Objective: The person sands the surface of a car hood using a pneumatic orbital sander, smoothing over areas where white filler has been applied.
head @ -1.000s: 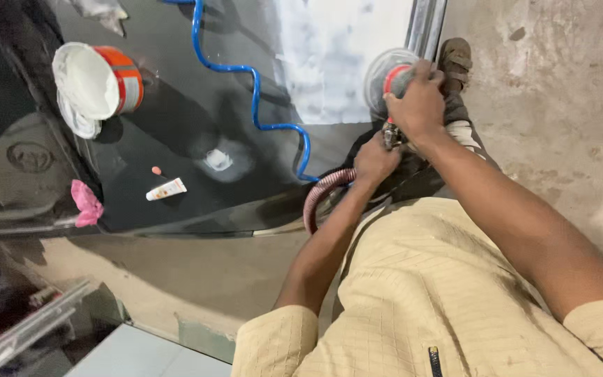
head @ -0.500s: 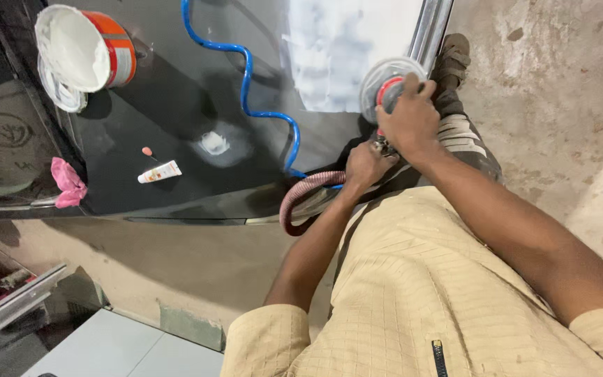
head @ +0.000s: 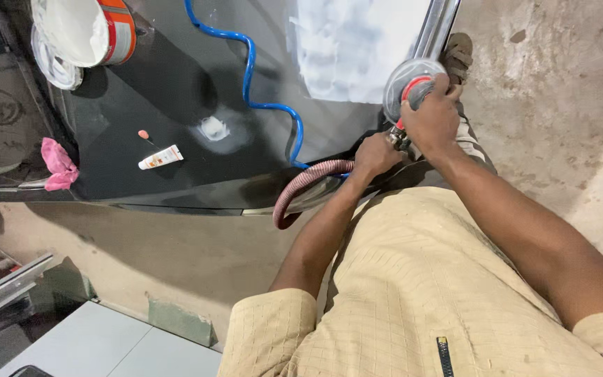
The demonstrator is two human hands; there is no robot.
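- The right hand point(head: 433, 115) is wrapped tight over the top of a round sander point(head: 413, 87), its grip fully closed on the red and grey body. The sander sits at the edge of a black car panel point(head: 176, 91), right beside a chrome trim strip point(head: 435, 31).
- The left hand point(head: 377, 155) is just below and behind the right grip, closed around the rear of the sander where the hoses join. I cannot tell exactly which part its fingers clamp.
- A ribbed pinkish hose point(head: 301, 187) loops out from the left grip, and a coiled blue air hose point(head: 249, 70) runs away from it across the panel.
- Risk, as I judge it: the pad sits so near the trim strip that a small drift away from the white sanded patch point(head: 354, 49) could scuff the chrome.
- Another risk: the blue hose lies on the paint and could drag across it or snag when the sander travels.
- Far from both grips, on the panel: 1 open tin of white filler point(head: 88, 31), 1 small white tube point(head: 160, 158), a pink rag point(head: 57, 164) and a small white filler spot point(head: 213, 128).
- Nothing lies between the sander and the white patch; a sandalled foot point(head: 458, 56) stands on the concrete floor point(head: 560, 105) just beyond the right grip.
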